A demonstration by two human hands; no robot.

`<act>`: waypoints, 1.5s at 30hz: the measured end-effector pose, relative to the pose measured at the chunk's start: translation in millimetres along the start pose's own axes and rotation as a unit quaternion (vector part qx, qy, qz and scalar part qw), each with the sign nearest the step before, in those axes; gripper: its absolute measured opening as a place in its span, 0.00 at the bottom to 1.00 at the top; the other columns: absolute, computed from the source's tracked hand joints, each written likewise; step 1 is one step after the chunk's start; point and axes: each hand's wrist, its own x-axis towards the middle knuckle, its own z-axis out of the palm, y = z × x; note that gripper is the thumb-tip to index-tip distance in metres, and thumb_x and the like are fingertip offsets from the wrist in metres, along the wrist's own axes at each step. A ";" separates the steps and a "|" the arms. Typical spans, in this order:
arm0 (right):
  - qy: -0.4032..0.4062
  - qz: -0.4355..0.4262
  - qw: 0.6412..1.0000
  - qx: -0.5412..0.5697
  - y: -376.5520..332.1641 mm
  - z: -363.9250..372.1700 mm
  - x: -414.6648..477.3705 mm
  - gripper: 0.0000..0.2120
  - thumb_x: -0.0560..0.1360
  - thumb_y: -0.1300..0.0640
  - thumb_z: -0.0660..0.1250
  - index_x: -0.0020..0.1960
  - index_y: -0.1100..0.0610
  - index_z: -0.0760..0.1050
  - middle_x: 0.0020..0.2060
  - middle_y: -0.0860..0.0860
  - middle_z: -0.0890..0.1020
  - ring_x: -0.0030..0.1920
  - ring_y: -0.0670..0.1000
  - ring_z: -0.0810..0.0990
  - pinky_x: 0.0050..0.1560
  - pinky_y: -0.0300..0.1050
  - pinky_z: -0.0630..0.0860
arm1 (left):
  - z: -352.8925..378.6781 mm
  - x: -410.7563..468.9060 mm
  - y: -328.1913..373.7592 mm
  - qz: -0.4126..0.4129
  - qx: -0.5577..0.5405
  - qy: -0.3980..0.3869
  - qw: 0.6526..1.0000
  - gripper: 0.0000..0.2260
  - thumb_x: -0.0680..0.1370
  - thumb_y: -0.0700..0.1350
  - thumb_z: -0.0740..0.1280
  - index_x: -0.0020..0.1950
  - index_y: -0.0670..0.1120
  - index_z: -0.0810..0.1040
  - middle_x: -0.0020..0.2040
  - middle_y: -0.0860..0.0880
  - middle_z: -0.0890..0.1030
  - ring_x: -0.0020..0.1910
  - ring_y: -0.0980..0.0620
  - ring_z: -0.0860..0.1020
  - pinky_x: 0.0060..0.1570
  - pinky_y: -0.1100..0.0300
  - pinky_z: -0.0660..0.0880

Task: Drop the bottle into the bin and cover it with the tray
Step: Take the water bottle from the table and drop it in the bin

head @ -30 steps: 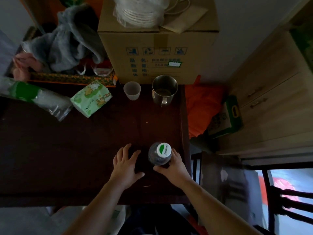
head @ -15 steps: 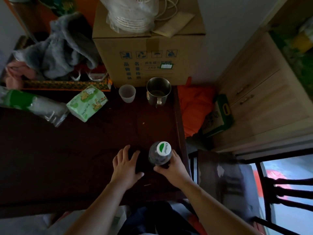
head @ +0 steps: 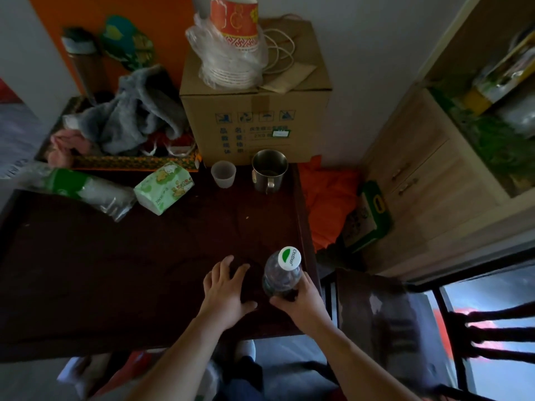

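Observation:
A clear plastic bottle with a white and green cap stands upright near the front right corner of the dark wooden table. My right hand is wrapped around its lower body. My left hand lies flat on the table just left of the bottle, fingers spread, holding nothing. No bin shows in this view, and I cannot tell which object is the tray.
At the table's back stand a metal mug, a small plastic cup, a tissue pack, a cardboard box and a cup sleeve. A dark chair stands right of the table, a wooden cabinet beyond.
The view has tilted up, showing more of the box top and wall. Both hands stay where they were, the right one still on the bottle.

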 end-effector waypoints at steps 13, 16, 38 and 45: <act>0.017 -0.016 0.998 0.061 31.2 -15.1 -83.7 0.31 0.58 0.47 0.76 0.56 0.30 0.68 0.56 0.41 0.75 0.60 0.47 0.76 0.63 0.52 0.76 | 19.8 -83.2 36.3 -0.001 0.003 0.014 1.000 0.38 0.69 0.62 0.70 0.75 0.56 0.59 0.78 0.47 0.51 0.77 0.45 0.50 0.73 0.45 0.52; 0.024 -0.022 0.997 0.072 38.2 -16.0 -99.0 0.32 0.60 0.49 0.78 0.56 0.32 0.66 0.56 0.41 0.76 0.60 0.47 0.76 0.62 0.52 0.77 | 24.5 -101.3 42.9 -0.003 0.006 0.026 1.000 0.38 0.68 0.62 0.70 0.74 0.56 0.60 0.77 0.47 0.52 0.77 0.45 0.51 0.73 0.46 0.53; 0.043 0.000 0.996 0.082 38.4 36.7 -199.3 0.32 0.64 0.58 0.79 0.64 0.46 0.70 0.59 0.48 0.77 0.58 0.47 0.76 0.62 0.44 0.74 | 31.5 -199.9 -4.0 0.005 -0.010 0.003 1.000 0.38 0.67 0.59 0.72 0.73 0.57 0.61 0.77 0.49 0.53 0.76 0.45 0.52 0.73 0.45 0.52; 0.055 0.014 0.996 0.062 35.7 69.5 -234.3 0.33 0.65 0.55 0.78 0.66 0.46 0.69 0.59 0.48 0.77 0.60 0.49 0.75 0.64 0.50 0.74 | 31.3 -229.8 -31.2 0.016 -0.008 -0.012 1.000 0.37 0.68 0.59 0.72 0.73 0.57 0.60 0.76 0.50 0.53 0.75 0.45 0.52 0.73 0.46 0.52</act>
